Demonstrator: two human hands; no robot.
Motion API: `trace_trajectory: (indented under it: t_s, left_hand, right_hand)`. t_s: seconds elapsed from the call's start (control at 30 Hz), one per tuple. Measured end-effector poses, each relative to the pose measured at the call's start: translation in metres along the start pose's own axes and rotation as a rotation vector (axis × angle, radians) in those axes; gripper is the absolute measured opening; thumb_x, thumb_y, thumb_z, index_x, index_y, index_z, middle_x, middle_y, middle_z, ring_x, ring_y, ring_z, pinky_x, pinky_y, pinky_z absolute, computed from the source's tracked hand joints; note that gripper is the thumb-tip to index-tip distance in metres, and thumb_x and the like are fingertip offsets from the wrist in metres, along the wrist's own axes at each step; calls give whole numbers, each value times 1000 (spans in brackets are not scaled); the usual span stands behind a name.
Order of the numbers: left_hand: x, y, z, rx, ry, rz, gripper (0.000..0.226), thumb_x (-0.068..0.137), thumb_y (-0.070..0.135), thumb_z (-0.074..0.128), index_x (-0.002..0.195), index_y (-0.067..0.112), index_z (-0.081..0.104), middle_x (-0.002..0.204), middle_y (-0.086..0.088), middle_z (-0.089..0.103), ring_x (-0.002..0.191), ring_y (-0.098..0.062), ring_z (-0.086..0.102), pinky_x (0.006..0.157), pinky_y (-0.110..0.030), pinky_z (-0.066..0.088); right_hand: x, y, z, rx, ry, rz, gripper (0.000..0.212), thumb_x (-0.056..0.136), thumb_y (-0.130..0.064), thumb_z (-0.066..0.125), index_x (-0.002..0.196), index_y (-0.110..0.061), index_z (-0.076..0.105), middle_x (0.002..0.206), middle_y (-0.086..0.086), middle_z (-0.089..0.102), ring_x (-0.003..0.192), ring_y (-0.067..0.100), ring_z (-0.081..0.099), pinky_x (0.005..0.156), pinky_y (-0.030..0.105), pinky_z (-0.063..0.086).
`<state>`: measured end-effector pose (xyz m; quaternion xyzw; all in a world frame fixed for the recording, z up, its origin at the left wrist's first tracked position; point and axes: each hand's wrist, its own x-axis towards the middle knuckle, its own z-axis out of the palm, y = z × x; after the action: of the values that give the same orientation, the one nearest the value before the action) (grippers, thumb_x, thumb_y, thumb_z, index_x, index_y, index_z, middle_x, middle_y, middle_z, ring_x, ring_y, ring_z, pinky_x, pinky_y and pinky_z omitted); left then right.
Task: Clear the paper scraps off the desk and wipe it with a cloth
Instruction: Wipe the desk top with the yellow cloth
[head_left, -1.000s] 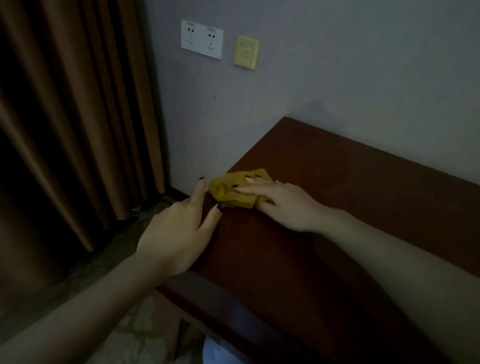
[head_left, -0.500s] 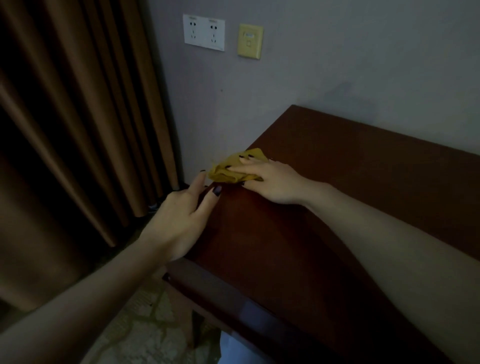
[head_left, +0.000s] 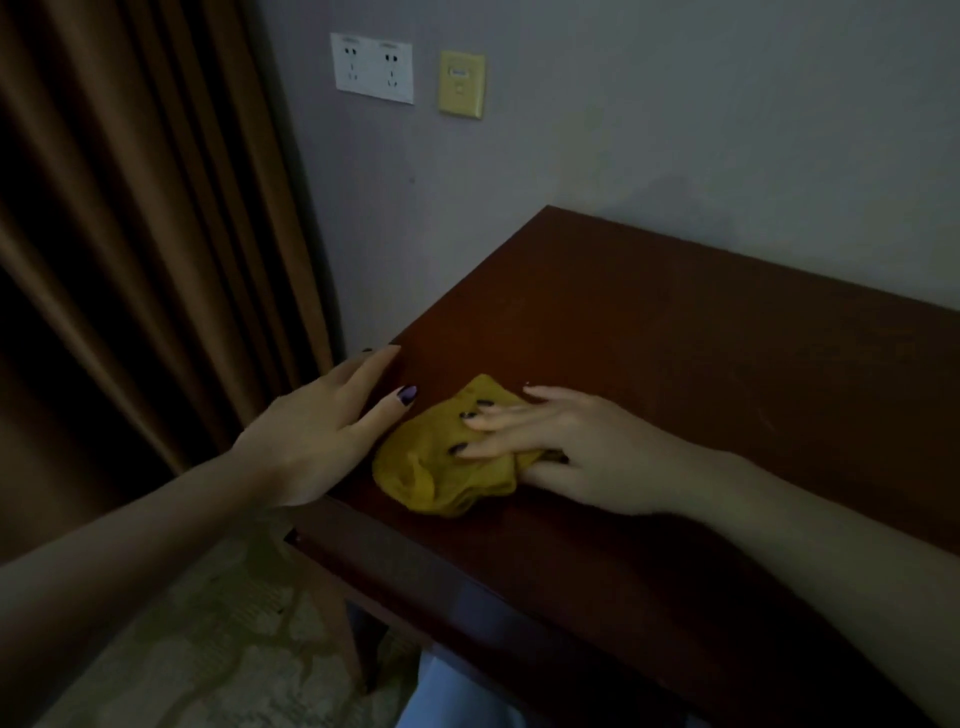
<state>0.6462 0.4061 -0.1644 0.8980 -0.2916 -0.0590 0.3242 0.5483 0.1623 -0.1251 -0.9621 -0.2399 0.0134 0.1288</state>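
A crumpled yellow cloth (head_left: 441, 467) lies on the dark red-brown desk (head_left: 675, 374) near its left edge. My right hand (head_left: 566, 447) presses flat on the cloth, its fingers straight and spread across the top. At the desk's left edge rests my left hand (head_left: 322, 431), fingers straight and held just beside the cloth, thumb close to it. I see no paper scraps on the desk.
The desk stands against a grey wall with white sockets (head_left: 373, 67) and a yellow switch plate (head_left: 461, 84). Brown curtains (head_left: 130, 234) hang at the left. Patterned floor (head_left: 197, 649) lies below the desk's left edge.
My right hand has drawn the cloth back toward me along the left edge. My left hand stays cupped at the edge beside it.
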Motion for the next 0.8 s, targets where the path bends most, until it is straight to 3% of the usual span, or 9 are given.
trace_trajectory:
  t_s: [0.1, 0.2, 0.27, 0.3, 0.33, 0.43, 0.53, 0.63, 0.8]
  left_hand:
    - [4, -4, 1, 8, 7, 1, 70, 82, 80, 20, 145, 50, 15, 150, 15, 33, 136, -14, 36, 108, -48, 35]
    - [8, -7, 2, -17, 11, 5, 69, 81, 81, 22, 144, 52, 17, 149, 18, 34, 135, -10, 35, 109, -46, 34]
    - [11, -9, 3, -36, 9, -2, 67, 82, 80, 22, 143, 53, 18, 148, 18, 35, 135, -9, 36, 109, -45, 34]
    - [12, -9, 3, -46, 10, -7, 65, 83, 79, 22, 142, 53, 19, 147, 18, 36, 134, -9, 36, 109, -45, 35]
    - [13, -9, 2, -55, 12, -11, 64, 84, 78, 23, 142, 53, 20, 146, 18, 37, 133, -9, 37, 109, -45, 35]
    - [12, -4, 0, -88, 15, -21, 66, 83, 77, 23, 143, 49, 25, 144, 15, 41, 131, -11, 40, 108, -44, 36]
    - [7, 8, -5, -123, 26, -27, 71, 80, 72, 25, 143, 41, 32, 142, 8, 46, 129, -15, 43, 108, -44, 35]
    - [0, 20, -10, -146, 34, -30, 69, 81, 63, 26, 144, 35, 35, 139, 3, 50, 127, -18, 46, 107, -44, 35]
    - [-6, 20, -16, -138, 9, -55, 65, 82, 71, 19, 140, 44, 34, 135, 4, 50, 120, -13, 48, 104, -37, 37]
  right_hand:
    - [7, 13, -15, -6, 17, 69, 40, 96, -26, 48, 134, -38, 45, 147, -15, 34, 136, -2, 26, 115, 23, 11]
    - [24, 38, -33, -46, 33, 209, 40, 97, -28, 46, 135, -40, 43, 146, -13, 36, 132, 4, 38, 114, 30, 22]
    - [35, 57, -36, -75, 65, 290, 38, 98, -31, 43, 135, -40, 44, 138, -8, 50, 102, 14, 59, 91, 30, 42]
    - [41, 66, -37, -85, 89, 335, 37, 98, -32, 41, 135, -40, 43, 131, -3, 56, 86, 16, 59, 78, 29, 42]
    - [49, 74, -38, -101, 106, 393, 37, 99, -34, 38, 135, -39, 42, 127, 3, 57, 84, 19, 58, 75, 30, 40]
    - [77, 94, -38, -195, 154, 531, 39, 99, -36, 33, 137, -34, 37, 132, 10, 51, 111, 35, 52, 82, 35, 38]
    - [89, 93, -36, -268, 117, 575, 38, 99, -35, 31, 135, -28, 41, 133, 13, 50, 115, 36, 50, 82, 35, 38]
    - [78, 78, -37, -263, 85, 524, 41, 100, -32, 33, 140, -33, 37, 144, 5, 43, 122, 33, 46, 93, 36, 39]
    - [45, 36, -35, -280, 16, 355, 45, 98, -30, 40, 142, -38, 32, 151, -5, 32, 130, 20, 42, 104, 33, 32]
